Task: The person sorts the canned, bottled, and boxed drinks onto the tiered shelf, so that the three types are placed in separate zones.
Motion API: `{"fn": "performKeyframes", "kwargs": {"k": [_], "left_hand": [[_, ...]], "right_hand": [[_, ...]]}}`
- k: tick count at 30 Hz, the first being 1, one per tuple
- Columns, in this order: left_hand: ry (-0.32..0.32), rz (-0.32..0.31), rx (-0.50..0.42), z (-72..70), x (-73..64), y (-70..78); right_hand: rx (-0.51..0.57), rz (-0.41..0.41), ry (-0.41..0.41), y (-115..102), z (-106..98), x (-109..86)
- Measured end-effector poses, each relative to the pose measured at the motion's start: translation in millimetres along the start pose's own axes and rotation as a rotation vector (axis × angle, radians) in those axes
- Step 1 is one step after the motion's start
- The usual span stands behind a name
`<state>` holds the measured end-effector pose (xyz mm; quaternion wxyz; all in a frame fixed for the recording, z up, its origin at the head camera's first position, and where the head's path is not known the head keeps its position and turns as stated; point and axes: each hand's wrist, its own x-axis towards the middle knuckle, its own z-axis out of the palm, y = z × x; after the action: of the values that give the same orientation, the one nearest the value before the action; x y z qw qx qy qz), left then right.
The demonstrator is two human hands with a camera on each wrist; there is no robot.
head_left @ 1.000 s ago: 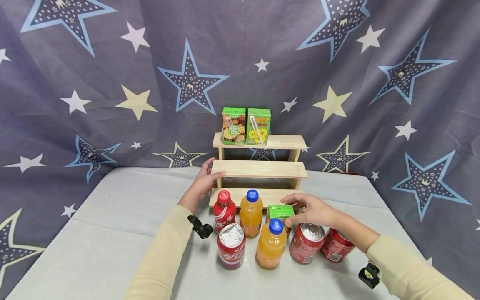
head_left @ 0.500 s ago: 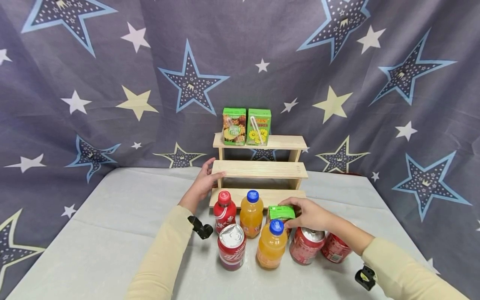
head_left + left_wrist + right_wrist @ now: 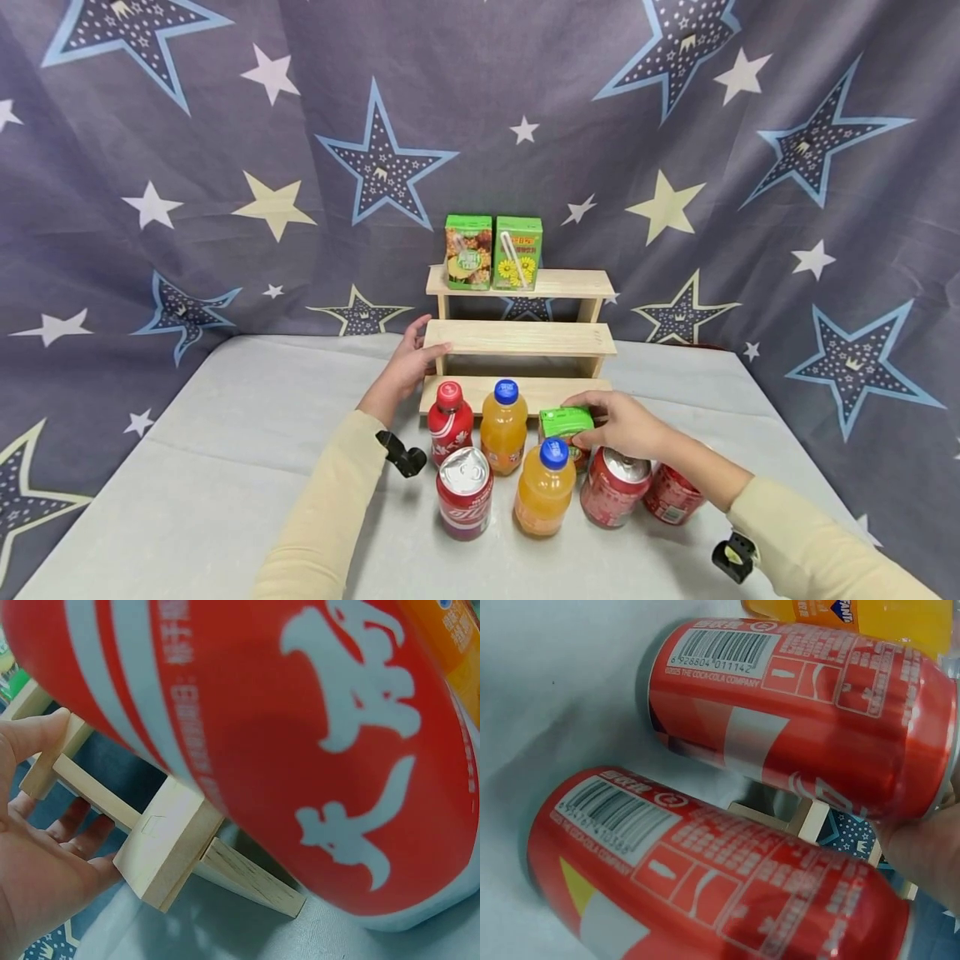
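A three-tier wooden shelf (image 3: 517,338) stands at the back of the table. My left hand (image 3: 405,367) grips its left end, thumb on the middle board and fingers behind, as the left wrist view also shows. My right hand (image 3: 628,425) pinches a green-topped drink carton (image 3: 564,422) between thumb and fingers, in front of the lowest board. An orange drink bottle (image 3: 543,492) with a blue cap hides part of that carton. In the right wrist view, two red cola cans (image 3: 802,712) cover most of the right hand (image 3: 922,855).
Two green drink cartons (image 3: 469,253) stand on the top board. Before the shelf are a red bottle (image 3: 449,425), another orange drink bottle (image 3: 504,429), a red cola can (image 3: 464,493) and two more cans (image 3: 615,490) beneath the right forearm. A star-patterned curtain (image 3: 480,125) hangs behind.
My right hand has closed its thumb and fingers on the drink carton, which has shifted slightly right and tilted a little. My left hand stays on the shelf.
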<state>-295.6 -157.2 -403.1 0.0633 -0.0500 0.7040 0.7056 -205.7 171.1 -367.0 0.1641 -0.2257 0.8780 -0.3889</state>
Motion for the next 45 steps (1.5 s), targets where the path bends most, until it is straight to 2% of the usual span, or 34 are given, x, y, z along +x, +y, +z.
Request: {"fn": "performKeyframes", "kwargs": {"k": [11, 15, 19, 22, 31, 45], "left_hand": [[-0.01, -0.016, -0.006, -1.2, 1.9, 0.1], [-0.023, -0.021, -0.001, 1.1, -8.9, 10.2], [-0.01, -0.017, 0.004, 1.4, -6.6, 7.5], [0.003, -0.012, 0.005, 0.3, 2.1, -0.8], [0.009, -0.007, 0.008, -0.1, 0.6, -0.2], [0.008, -0.015, 0.005, -0.7, 0.8, -0.4]], "right_hand": [[0.012, -0.034, 0.131, 1, -13, -11.5], [-0.007, -0.045, 0.188, 0, -21, -17.3], [0.001, -0.023, 0.237, 1, -28, -22.5], [-0.002, 0.002, 0.269, 1, -35, -26.8], [0.011, 0.04, 0.343, 1, -57, -38.6], [-0.008, 0.165, 0.468, 13, -81, -44.7]]}}
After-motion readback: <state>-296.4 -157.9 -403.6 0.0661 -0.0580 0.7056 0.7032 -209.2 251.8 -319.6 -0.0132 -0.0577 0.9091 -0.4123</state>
